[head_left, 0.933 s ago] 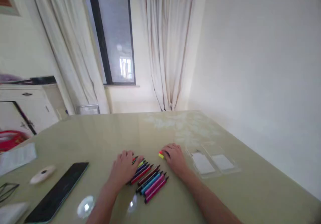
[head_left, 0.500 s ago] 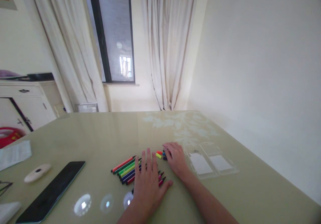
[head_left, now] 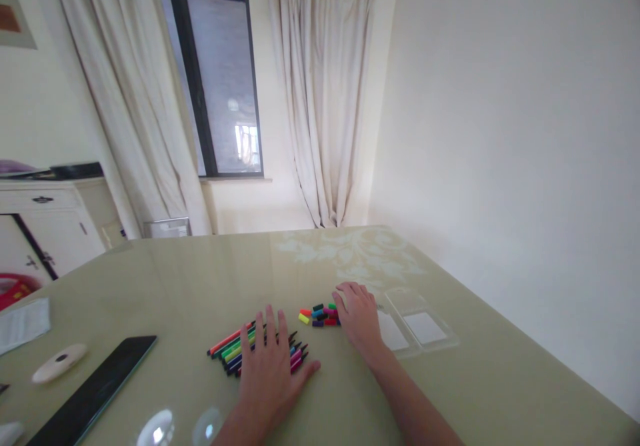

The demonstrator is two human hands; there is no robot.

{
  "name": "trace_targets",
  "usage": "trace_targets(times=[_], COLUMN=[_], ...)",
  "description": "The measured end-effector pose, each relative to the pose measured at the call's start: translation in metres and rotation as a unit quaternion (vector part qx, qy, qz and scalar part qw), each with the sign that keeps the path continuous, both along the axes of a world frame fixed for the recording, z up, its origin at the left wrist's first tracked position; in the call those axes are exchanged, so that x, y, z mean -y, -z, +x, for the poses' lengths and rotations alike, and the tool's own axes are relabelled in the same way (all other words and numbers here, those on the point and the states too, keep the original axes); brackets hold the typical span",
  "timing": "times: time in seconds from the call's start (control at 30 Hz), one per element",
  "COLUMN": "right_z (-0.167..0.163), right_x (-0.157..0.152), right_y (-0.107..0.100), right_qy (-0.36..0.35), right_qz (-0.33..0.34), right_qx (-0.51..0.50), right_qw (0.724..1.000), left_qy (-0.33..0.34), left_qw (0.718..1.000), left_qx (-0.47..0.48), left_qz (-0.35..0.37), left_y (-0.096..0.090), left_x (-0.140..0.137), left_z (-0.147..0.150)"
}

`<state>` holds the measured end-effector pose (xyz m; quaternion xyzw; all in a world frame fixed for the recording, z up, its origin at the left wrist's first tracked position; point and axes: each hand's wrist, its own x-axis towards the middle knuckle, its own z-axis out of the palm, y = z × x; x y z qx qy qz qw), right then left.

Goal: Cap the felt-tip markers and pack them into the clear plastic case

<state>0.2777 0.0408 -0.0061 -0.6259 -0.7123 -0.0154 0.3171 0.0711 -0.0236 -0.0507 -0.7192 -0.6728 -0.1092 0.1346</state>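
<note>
Several uncapped markers [head_left: 231, 341] lie side by side in a row on the table, their dark tips pointing up and right. My left hand [head_left: 267, 359] rests flat across them with fingers spread, hiding the middle of the row. Right of the markers sits a small cluster of colourful marker caps [head_left: 319, 315], among them orange, yellow, blue and red ones. Beside that cluster is my right hand [head_left: 359, 319], its fingers loosely curved and the thumb apart, covering the cluster's right edge. No object shows in its grip.
An opened clear plastic case [head_left: 425, 328] with white inserts lies right of my right hand, partly covered by it. To the left are a dark tablet-like slab [head_left: 100, 393], a white oval object [head_left: 59, 363] and a pale folded sheet [head_left: 25, 325]. A wall borders the table's right side.
My right hand has shifted right, away from the caps, so more of them show. My left hand stays on the markers. The camera view has turned slightly.
</note>
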Motion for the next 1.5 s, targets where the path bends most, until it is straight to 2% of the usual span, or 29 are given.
trace_targets(times=[0.23,0.43,0.57,0.67,0.73,0.83,0.97,1.13,1.5], right_z=[0.011,0.026,0.031,0.027,0.018,-0.002,-0.027,-0.035,-0.043], right_x=[-0.005,-0.011,-0.013,-0.011,-0.007,0.001,0.011,0.011,-0.007], right_y=[-0.005,-0.001,0.003,0.004,0.005,0.009,0.023,0.035,0.037], right_qy=[0.047,0.084,0.075,0.068,0.047,-0.029,-0.104,-0.133,-0.142], right_qz=[-0.038,-0.097,-0.105,-0.086,-0.063,-0.037,-0.062,-0.086,-0.099], right_qx=[-0.007,-0.002,0.003,0.015,0.028,0.038,0.059,0.08,0.102], right_qw=[0.998,0.992,0.992,0.994,0.997,0.998,0.991,0.984,0.98], left_qy=[-0.061,-0.099,-0.11,-0.097,-0.075,-0.037,-0.014,-0.009,-0.007], left_qw=[0.998,0.992,0.988,0.988,0.989,0.99,0.991,0.992,0.993], left_qx=[-0.011,0.007,0.022,0.026,0.029,0.031,0.027,0.023,0.035], left_qz=[-0.02,-0.084,-0.105,-0.116,-0.126,-0.13,-0.128,-0.121,-0.111], left_y=[0.0,0.001,-0.002,-0.006,-0.009,-0.01,-0.008,-0.005,-0.006], left_x=[0.008,0.002,-0.004,-0.012,-0.019,-0.03,-0.043,-0.053,-0.055], left_z=[-0.012,-0.02,-0.023,-0.031,-0.038,-0.051,-0.064,-0.07,-0.07])
